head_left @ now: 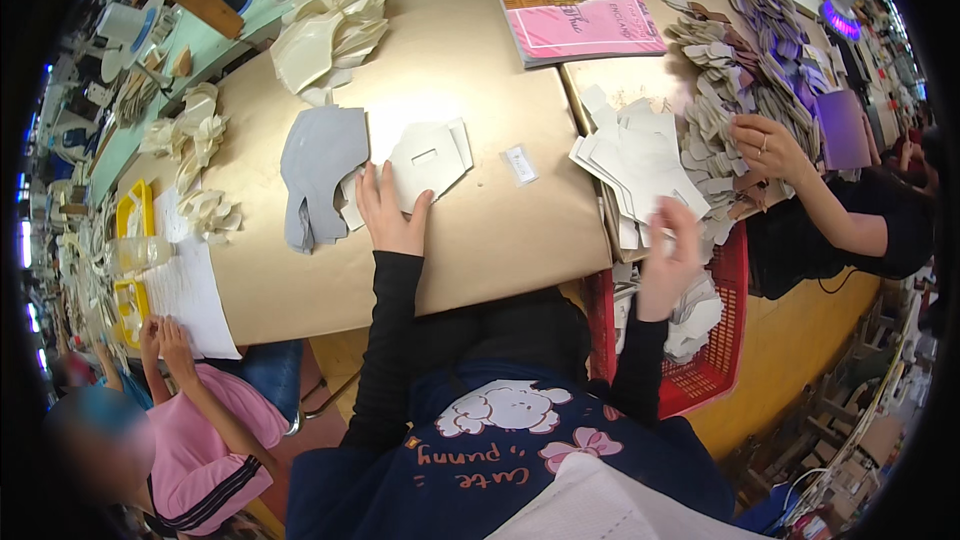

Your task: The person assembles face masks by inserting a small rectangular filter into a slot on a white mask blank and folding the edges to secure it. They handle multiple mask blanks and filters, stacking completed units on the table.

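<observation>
My left hand lies on the table with its fingers stretched out, touching the near left edge of some flat white cut pieces. The top one has a small slot in it. Just left of them is a stack of grey cut pieces with curved edges. My right hand is raised at the near side of a loose, fanned pile of white cut pieces. Motion smears its fingers, so whether they hold anything is hidden. Below it, a red plastic basket contains more white pieces.
A small clear packet lies mid-table, a pink notebook farther back. Cream pieces are heaped at the far left. At right, a co-worker's hand touches piled grey and purple pieces. Another person in pink sits at left.
</observation>
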`<state>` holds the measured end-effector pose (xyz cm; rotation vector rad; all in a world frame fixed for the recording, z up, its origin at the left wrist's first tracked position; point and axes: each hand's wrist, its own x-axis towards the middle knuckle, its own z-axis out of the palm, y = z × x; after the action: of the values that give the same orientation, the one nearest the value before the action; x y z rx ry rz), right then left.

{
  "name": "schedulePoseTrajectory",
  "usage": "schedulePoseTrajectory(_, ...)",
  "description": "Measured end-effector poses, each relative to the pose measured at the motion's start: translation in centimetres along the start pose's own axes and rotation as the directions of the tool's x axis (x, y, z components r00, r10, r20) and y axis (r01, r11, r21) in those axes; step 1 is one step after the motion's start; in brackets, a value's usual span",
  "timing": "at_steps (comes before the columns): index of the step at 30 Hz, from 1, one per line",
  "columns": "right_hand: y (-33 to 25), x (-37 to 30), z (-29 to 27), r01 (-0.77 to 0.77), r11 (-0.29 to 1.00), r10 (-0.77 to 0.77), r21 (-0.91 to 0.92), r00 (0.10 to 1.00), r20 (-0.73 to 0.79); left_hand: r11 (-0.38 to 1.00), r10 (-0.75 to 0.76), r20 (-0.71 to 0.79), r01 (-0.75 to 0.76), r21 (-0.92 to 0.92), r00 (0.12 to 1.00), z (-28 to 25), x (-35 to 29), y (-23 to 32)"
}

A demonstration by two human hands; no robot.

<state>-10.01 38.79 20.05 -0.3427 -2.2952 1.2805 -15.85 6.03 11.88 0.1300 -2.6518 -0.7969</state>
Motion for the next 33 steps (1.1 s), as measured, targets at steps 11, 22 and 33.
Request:
schedulePoseTrajectory(11, -0.9, -0.3, 13.8, 0.302, 0.91, -0.223, -0.283, 0.934, 0.278, 0.853, -0.242, -0.014, 0.205, -0.48, 0.97, -4.0, -3.0, 0.1)
schedulePoseTrajectory(22, -0.2, 0.4, 13.9, 0.092, 0.994, -0.106, 0.056, 0.915, 0.388, 0.901, -0.131, -0.034, 0.105, -0.42, 0.991, -4.0, -2.4, 3.4)
schedulePoseTrajectory(33, -3.0, -1.3, 7.9, -0.439, 0.754, -0.099, 0.488, 0.659, 0.746, 0.262, -0.04, 0.61, 0.597, -0.758, 0.791, -2.5, -2.8, 6.3)
